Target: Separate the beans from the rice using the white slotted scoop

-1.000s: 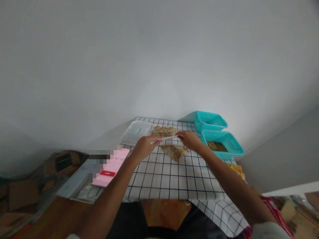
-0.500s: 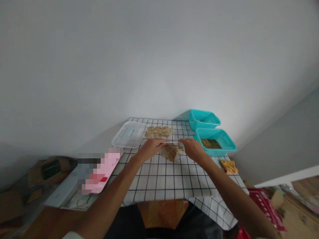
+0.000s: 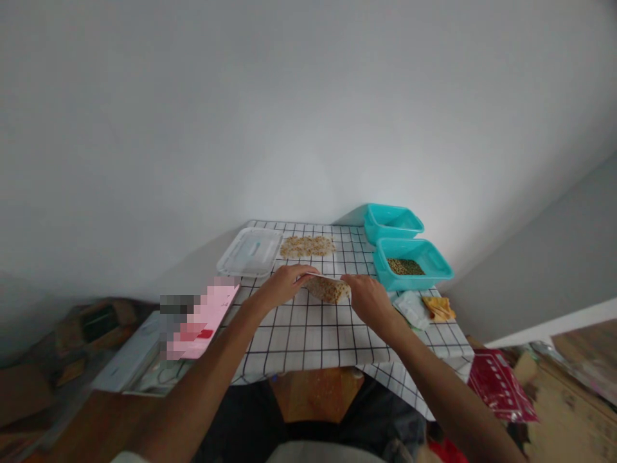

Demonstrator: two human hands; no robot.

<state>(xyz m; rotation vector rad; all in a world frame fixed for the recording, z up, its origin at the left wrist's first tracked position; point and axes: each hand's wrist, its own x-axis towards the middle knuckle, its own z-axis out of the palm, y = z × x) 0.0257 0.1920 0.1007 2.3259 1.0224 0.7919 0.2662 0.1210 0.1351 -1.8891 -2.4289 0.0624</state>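
At the middle of the table, a clear plastic bag of small brown and tan grains (image 3: 328, 290) is stretched between my hands, its pale top edge taut. My left hand (image 3: 290, 283) pinches the left end of that edge. Closed on the right end is my right hand (image 3: 367, 297), with its fingertips partly hidden. Just behind lies a flat, clear bag of similar grains (image 3: 307, 246).
Two turquoise bins stand at the right: the front bin (image 3: 414, 283) holds greenish-brown grains; the rear bin (image 3: 393, 238) is behind it. A clear plastic lid (image 3: 251, 252) lies left. Crumpled plastic (image 3: 413, 308) and a yellow cloth (image 3: 438, 308) lie right. A pink object (image 3: 216, 315) sits at the left edge.
The bag between my hands has tilted, its right end now lower, and its face shows more. The view has shifted slightly, uncovering the crumpled plastic beside my right forearm.
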